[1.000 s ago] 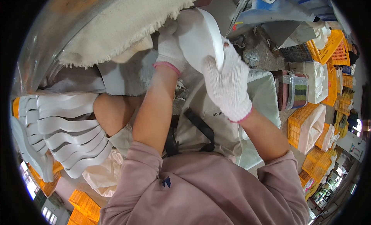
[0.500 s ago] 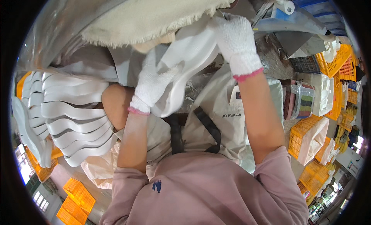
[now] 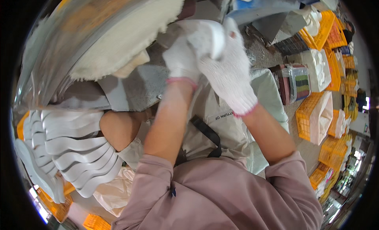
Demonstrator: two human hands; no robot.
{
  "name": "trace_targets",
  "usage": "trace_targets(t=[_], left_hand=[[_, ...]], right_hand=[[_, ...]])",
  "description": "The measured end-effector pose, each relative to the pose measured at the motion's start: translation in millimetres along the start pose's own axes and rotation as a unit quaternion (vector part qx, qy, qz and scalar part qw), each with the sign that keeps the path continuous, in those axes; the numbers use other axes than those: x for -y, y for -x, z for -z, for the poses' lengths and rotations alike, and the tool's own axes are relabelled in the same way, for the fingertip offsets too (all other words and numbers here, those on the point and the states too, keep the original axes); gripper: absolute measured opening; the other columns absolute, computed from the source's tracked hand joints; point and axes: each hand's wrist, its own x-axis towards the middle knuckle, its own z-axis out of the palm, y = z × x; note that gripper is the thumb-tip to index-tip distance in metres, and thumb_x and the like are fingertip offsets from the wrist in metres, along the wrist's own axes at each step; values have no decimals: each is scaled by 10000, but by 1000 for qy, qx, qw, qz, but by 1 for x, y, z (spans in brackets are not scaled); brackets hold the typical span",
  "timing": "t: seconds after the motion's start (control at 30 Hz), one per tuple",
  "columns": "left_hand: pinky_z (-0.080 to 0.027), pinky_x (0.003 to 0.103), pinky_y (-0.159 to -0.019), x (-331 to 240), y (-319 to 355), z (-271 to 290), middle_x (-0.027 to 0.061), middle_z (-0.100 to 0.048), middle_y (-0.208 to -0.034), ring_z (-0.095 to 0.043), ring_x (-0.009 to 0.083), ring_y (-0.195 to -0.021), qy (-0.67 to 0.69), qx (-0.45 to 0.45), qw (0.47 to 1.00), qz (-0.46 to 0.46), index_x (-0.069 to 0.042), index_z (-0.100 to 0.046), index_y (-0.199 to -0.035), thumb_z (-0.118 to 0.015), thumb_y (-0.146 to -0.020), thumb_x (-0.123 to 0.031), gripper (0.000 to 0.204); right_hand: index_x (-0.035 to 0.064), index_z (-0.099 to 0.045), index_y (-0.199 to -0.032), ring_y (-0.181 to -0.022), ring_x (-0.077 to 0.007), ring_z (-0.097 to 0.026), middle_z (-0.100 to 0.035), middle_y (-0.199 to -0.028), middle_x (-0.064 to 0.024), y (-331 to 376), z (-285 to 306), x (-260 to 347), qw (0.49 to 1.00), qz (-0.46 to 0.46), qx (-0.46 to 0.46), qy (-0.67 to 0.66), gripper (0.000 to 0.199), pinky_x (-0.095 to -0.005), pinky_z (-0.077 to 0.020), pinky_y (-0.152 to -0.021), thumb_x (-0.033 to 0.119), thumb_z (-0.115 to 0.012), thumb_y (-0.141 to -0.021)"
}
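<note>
**Firm support on both sides**

White curved piece (image 3: pixel 216 38) is between the hands, just beside the fringed cloth (image 3: pixel 130 36); contact can't be told. Right hand (image 3: pixel 229 70) grips its edge. Left hand (image 3: pixel 182 59) is up against it, fingers blurred, so can't tell its grip. I'd brace both sides, hold a steady angle, keep fingertips off the fringe.

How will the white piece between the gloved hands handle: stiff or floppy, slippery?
The white piece is probably stiff: its edge looks thick and curved. Its smooth-looking surface may be slippery, though the knitted gloves should help grip. Its curved shape might rock if set down.
</note>
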Motion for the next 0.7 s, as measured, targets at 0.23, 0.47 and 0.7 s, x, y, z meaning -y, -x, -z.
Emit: trace_targets(t=[0.23,0.47,0.7], left_hand=[[-528,434,-961,44,4,123,247,-724,-1194,-730,337,-1038,-358,89,930,10,71,-516,-1469,-579,-1096,-419,619],[-544,315,-953,-18,84,104,79,-755,-1137,-681,137,-1044,251,167,948,99,20,-713,-1265,-684,-1053,-226,326],[-572,295,-833,-33,52,9,46,-749,-1143,-712,134,-995,423,-43,897,125,46,-707,-1206,-713,-1057,-303,379]], right_hand=[[-46,-713,-1057,-990,-519,-700,-722,-948,-311,-65,-48,-23,999,32,9,23,441,-514,-578,-898,334,-679,-837],[-35,-730,-1053,-1017,-468,-711,-734,-1006,-288,-75,-58,-29,992,42,109,53,510,-502,-575,-896,441,-732,-868],[-41,-525,-1472,-1194,-449,-661,-645,-1322,-294,49,30,15,986,-63,144,-59,702,-471,-523,-1017,200,-740,-849]])
